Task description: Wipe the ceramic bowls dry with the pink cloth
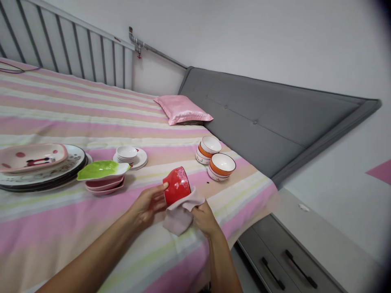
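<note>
My left hand [147,205] grips a small red bowl [176,185] with a pale flower pattern, holding it tilted on its side above the striped bedspread [61,114]. My right hand [204,218] clutches a pinkish-beige cloth [181,213] pressed against the bowl's lower edge. Both hands hover over the near part of the bed, close to its right side.
Two stacks of orange-and-white bowls [215,158] stand just beyond the hands. Left of them lie small white saucers [130,156], a green leaf-shaped dish [102,169] on pink dishes, and large plates [39,167]. A pink pillow [181,109] rests by the grey headboard [269,122]. A grey drawer unit [284,260] stands beside the bed.
</note>
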The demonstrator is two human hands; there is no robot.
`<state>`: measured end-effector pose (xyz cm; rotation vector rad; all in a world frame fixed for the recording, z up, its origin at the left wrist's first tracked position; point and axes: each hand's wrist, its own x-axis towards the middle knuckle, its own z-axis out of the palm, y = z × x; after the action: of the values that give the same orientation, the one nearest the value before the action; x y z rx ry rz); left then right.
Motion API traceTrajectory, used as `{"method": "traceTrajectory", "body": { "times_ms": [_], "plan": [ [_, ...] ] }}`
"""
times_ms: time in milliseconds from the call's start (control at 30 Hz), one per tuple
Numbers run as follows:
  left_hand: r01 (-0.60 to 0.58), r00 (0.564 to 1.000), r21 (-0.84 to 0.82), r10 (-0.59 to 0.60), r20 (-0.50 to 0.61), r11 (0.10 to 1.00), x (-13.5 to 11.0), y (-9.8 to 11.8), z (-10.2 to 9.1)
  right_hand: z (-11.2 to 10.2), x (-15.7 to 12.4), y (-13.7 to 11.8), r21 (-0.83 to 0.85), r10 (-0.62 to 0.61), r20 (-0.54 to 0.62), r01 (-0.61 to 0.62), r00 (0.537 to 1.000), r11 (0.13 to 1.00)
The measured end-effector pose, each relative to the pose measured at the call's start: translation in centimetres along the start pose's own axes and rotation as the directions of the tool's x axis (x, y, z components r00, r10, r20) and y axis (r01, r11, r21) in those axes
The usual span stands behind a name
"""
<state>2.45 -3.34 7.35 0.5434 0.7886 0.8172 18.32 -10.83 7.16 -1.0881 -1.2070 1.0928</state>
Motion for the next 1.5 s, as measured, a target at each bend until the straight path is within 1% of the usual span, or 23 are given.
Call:
{"method": "traceTrajectory", "body": {
  "times_ms": [67,100,167,267,333,400,467,533,567,633,700,800,900,1033,1167,1233,1300,1333,1400,1500],
  "plan": [
    [0.051,0.998,-0.068,-0.054,-0.042,0.996,0.1,0.2,-0.1,0.0,0.0,-0.2,-0.025,-0.022,0.03,0.022,0.999,0.999],
    [0.077,0.996,-0.093,-0.082,-0.044,0.993,0.2,0.3,-0.1,0.0,0.0,-0.3,-0.031,-0.028,0.044,0.029,0.999,0.999],
    [0.143,0.989,-0.125,-0.148,-0.029,0.982,0.2,0.6,-0.2,-0.1,-0.1,-0.4,-0.037,-0.031,0.065,0.034,0.997,0.999],
    [0.259,0.965,-0.155,-0.26,0.009,0.954,0.5,0.9,-0.5,-0.2,-0.1,-0.4,-0.047,-0.034,0.074,0.038,0.997,0.998],
    [0.296,0.955,-0.166,-0.297,0.019,0.941,0.7,1.0,-0.6,-0.3,0.0,-0.3,-0.055,-0.034,0.073,0.038,0.997,0.998],
    [0.295,0.955,-0.158,-0.295,0.024,0.942,0.7,1.0,-0.6,-0.3,0.0,-0.2,-0.059,-0.029,0.067,0.033,0.997,0.998],
    [0.225,0.974,-0.129,-0.224,0.023,0.966,0.6,0.9,-0.5,-0.3,0.1,-0.1,-0.059,-0.028,0.054,0.031,0.998,0.998],
    [0.097,0.995,-0.073,-0.096,0.016,0.993,0.3,0.7,-0.3,-0.3,0.2,0.1,-0.046,-0.032,0.036,0.034,0.999,0.998],
    [0.029,0.999,-0.031,-0.028,0.026,0.999,0.1,0.6,-0.1,-0.3,0.2,0.2,-0.034,-0.033,0.026,0.034,0.999,0.999],
    [-0.092,0.994,0.069,0.087,0.071,0.993,-0.3,0.5,0.1,-0.2,0.3,0.4,-0.003,-0.029,0.006,0.029,1.0,1.0],
    [-0.215,0.973,0.163,0.196,0.123,0.963,-0.5,0.5,0.2,-0.2,0.3,0.7,0.035,-0.015,-0.017,0.016,1.0,0.999],
    [-0.401,0.916,0.27,0.377,0.138,0.875,-0.4,0.7,0.1,-0.1,0.1,0.8,0.095,0.029,-0.06,-0.024,0.998,0.995],
    [-0.504,0.863,0.363,0.474,0.175,0.784,-0.2,0.9,-0.2,0.1,0.0,0.7,0.132,0.071,-0.099,-0.058,0.993,0.99],
    [-0.594,0.802,0.489,0.512,0.307,0.638,-0.7,1.9,-0.5,0.4,-0.1,0.3,0.176,0.08,-0.129,-0.056,0.988,0.983],
    [-0.66,0.749,0.522,0.527,0.401,0.54,-1.3,3.0,-0.7,0.5,-0.2,0.6,0.217,0.14,-0.16,-0.103,0.977,0.971],
    [-0.7,0.71,0.551,0.522,0.472,0.454,-1.4,3.2,-0.9,0.4,-0.1,1.1,0.255,0.172,-0.181,-0.123,0.968,0.959],
    [-0.738,0.67,0.57,0.498,0.55,0.363,-1.4,3.2,-1.0,0.3,-0.1,1.5,0.313,0.185,-0.205,-0.115,0.961,0.943],
    [-0.749,0.657,0.571,0.481,0.58,0.335,-1.5,3.1,-1.0,0.3,0.0,1.7,0.346,0.188,-0.216,-0.105,0.958,0.932],
    [-0.754,0.653,0.572,0.451,0.608,0.321,-1.6,2.9,-0.9,0.1,0.0,1.9,0.401,0.188,-0.234,-0.082,0.954,0.912],
    [-0.746,0.665,0.577,0.419,0.618,0.333,-1.7,2.7,-0.6,-0.1,0.0,1.9,0.436,0.185,-0.234,-0.067,0.954,0.897]
  ]
}}
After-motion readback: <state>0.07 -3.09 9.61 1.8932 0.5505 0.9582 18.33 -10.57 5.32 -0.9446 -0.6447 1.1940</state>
